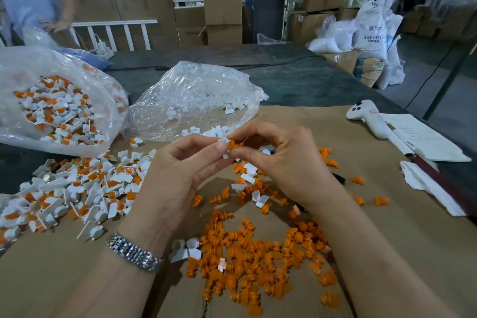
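My left hand (180, 173) pinches a small white plastic piece (224, 142) between thumb and fingers above the cardboard. My right hand (284, 160) pinches an orange ribbed plug (233, 144) and holds it against the white piece. Both hands meet over the middle of the work surface. A heap of loose orange plugs (258, 258) lies below my hands. To the left spreads a pile of white pieces with orange plugs fitted (77, 188). A silver watch sits on my left wrist.
A clear bag of white pieces (196, 95) lies open behind my hands. Another clear bag of white-and-orange pieces (51, 108) sits at the left. A white controller (366, 116), papers (423, 137) and a crumpled tissue (428, 186) lie at the right. A person (31, 0) stands at the far left.
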`<act>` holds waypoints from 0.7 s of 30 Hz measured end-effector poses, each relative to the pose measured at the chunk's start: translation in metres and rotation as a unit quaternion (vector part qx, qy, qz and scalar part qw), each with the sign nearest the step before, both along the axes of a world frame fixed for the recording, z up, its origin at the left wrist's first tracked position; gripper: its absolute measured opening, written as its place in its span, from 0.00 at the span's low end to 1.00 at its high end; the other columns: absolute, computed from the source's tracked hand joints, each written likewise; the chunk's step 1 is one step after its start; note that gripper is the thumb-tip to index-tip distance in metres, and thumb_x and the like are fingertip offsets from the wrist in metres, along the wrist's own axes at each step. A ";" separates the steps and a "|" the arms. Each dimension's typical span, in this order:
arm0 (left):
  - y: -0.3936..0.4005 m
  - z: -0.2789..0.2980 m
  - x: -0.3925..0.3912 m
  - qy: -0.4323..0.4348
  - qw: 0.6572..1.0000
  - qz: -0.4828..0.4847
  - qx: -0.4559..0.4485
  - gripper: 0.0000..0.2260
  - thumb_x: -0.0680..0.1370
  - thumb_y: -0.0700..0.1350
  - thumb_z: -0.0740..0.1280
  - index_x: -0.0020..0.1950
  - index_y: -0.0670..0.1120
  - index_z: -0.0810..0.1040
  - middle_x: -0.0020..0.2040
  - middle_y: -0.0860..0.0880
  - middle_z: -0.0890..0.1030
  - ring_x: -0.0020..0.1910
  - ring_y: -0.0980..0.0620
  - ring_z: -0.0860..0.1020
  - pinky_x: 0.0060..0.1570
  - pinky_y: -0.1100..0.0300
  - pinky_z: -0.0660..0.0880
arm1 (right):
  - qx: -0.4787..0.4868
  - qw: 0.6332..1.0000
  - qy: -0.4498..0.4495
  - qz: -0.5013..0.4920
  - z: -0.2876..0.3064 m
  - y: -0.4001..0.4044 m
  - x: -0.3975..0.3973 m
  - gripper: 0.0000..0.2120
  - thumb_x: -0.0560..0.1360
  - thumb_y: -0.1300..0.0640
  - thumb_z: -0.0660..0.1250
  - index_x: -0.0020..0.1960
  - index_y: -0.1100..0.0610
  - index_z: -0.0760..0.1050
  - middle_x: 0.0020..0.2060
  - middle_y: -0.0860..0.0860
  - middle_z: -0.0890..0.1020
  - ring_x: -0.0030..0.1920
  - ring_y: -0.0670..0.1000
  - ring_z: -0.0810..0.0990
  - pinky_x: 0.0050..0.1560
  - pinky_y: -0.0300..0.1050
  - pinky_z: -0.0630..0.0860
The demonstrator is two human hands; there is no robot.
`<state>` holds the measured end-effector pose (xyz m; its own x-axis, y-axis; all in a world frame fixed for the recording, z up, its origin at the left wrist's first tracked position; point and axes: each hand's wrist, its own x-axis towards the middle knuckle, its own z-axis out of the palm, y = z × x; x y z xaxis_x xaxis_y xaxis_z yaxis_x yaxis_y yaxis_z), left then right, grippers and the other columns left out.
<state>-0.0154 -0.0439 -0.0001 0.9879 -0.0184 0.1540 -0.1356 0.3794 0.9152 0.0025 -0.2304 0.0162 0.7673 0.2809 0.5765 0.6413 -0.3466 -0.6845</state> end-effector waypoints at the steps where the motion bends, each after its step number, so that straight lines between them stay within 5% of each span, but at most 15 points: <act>1: 0.000 0.000 0.000 0.004 1.000 0.011 0.001 0.08 0.66 0.40 0.79 0.42 0.39 0.86 0.44 0.41 0.86 0.46 0.46 0.86 0.48 0.59 0.82 | -0.009 1.000 -0.008 0.000 0.000 0.001 0.000 0.09 0.73 0.58 0.77 0.52 0.57 0.85 0.45 0.48 0.85 0.46 0.47 0.84 0.49 0.47 0.81; 21: -0.003 -0.003 0.004 0.069 0.996 0.055 0.013 0.04 0.63 0.37 0.77 0.35 0.40 0.85 0.40 0.41 0.85 0.43 0.46 0.86 0.45 0.61 0.83 | -0.091 0.996 -0.004 -0.013 -0.002 0.004 0.000 0.13 0.73 0.55 0.77 0.57 0.55 0.83 0.48 0.47 0.83 0.48 0.43 0.82 0.52 0.41 0.80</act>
